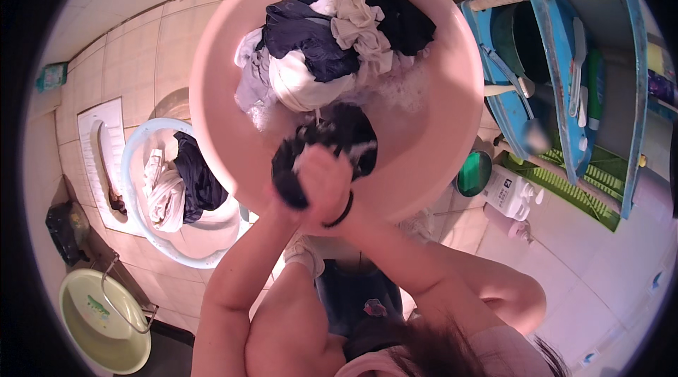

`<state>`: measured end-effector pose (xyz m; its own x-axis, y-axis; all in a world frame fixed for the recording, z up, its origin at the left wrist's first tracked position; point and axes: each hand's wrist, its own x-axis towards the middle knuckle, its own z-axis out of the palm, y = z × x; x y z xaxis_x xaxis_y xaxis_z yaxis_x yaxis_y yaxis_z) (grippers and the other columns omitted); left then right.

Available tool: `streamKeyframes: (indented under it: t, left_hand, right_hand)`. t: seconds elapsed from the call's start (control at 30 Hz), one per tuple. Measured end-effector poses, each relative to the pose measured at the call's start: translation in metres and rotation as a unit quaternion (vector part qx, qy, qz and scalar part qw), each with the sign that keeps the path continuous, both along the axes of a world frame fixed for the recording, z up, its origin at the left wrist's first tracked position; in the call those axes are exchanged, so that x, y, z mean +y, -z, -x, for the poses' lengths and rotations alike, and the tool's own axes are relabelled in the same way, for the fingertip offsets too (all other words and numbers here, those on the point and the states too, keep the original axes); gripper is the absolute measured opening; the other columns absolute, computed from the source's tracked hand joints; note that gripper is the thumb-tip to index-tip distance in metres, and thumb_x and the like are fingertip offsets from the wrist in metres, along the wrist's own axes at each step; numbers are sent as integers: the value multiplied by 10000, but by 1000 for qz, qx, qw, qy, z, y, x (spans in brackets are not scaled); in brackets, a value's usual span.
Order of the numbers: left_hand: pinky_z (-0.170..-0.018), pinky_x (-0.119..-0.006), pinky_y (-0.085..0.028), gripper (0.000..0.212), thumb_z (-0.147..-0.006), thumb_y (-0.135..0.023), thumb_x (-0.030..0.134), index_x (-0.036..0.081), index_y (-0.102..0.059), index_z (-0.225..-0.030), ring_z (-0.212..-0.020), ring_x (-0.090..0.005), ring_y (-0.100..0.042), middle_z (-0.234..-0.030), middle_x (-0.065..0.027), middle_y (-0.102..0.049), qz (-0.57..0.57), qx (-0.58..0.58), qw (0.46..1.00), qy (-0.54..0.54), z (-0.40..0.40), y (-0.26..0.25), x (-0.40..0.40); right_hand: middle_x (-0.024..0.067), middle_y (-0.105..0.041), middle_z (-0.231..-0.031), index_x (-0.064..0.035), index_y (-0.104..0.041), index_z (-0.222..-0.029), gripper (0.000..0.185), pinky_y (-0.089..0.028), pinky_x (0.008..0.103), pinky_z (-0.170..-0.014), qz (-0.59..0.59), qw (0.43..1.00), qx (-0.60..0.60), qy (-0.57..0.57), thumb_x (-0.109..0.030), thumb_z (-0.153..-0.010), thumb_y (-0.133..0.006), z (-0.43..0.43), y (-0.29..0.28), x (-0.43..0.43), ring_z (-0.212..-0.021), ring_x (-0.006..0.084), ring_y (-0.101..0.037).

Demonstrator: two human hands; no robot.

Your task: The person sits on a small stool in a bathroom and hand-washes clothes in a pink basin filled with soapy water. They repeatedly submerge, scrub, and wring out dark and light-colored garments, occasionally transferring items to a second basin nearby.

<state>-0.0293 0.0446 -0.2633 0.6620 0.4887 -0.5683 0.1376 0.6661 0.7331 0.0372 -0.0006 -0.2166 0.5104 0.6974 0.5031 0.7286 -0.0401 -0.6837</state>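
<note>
A large pink plastic basin (434, 165) stands before me, with cloudy, sudsy water in it. Both my hands are together over its near side with a wet black cloth item (349, 130). My right hand (324, 173), blurred and wearing a black band at the wrist, lies on top and grips the cloth. Beneath it my left hand (279, 202) is mostly hidden, with black cloth bunched against it. A heap of wet laundry rests at the basin's far side: a dark garment (299, 32), a beige cloth (355, 22), a white cloth (296, 83) and a black piece (405, 22).
At left, a pale blue-rimmed basin (153, 244) holds white and dark laundry beside a squat toilet (100, 165). A yellow-green basin (106, 334) leans lower left. At right are a blue rack (567, 75), a white bottle (506, 191) and a green-lidded tub (473, 173).
</note>
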Motion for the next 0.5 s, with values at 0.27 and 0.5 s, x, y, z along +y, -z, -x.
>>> streamKeyframes:
  t: [0.27,0.5]
  left_hand:
    - [-609,-285,-480,200,-754,-514,142,22,-627,-868,-783,-183,-576,-834,-56,-599,-408,49,855,317,-26,-69,42]
    - [-822,-405,-439,435,-806,-494,443,51,-684,-819,-966,-307,-518,-911,-134,-588,-458,310,569,608,-1,-33,42]
  right_hand:
    - [112,-519,-543,-26,-540,-552,293,-432,349,-487,173,982,77,16,-207,-717,-701,-130,-3,-57,-493,276,-529]
    - [202,-634,-813,0,-653,-789,584,-468,410,-750,656,710,239,-94,-549,-840,-461,-128,35,-92,-807,371,-600]
